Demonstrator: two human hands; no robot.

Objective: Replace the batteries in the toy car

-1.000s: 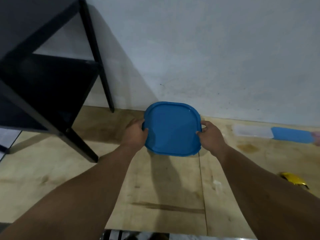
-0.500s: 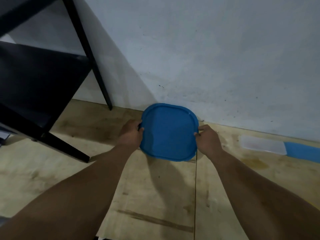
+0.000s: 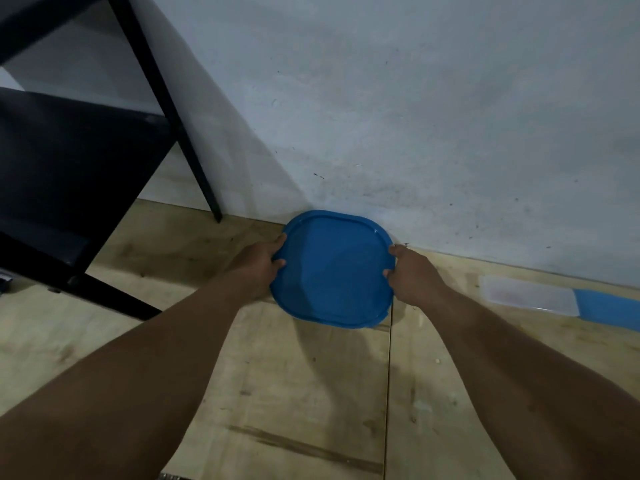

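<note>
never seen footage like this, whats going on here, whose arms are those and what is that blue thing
The camera sits on a person's head and looks down, so the arms are their own; there is no machine. The left hand and the right hand grip opposite edges of a blue lid, apparently on a container that cannot be seen, near the wall. On the wooden floor to the right lie a clear container and another blue piece. A black shelf stands at left. No toy car is in view.
</note>
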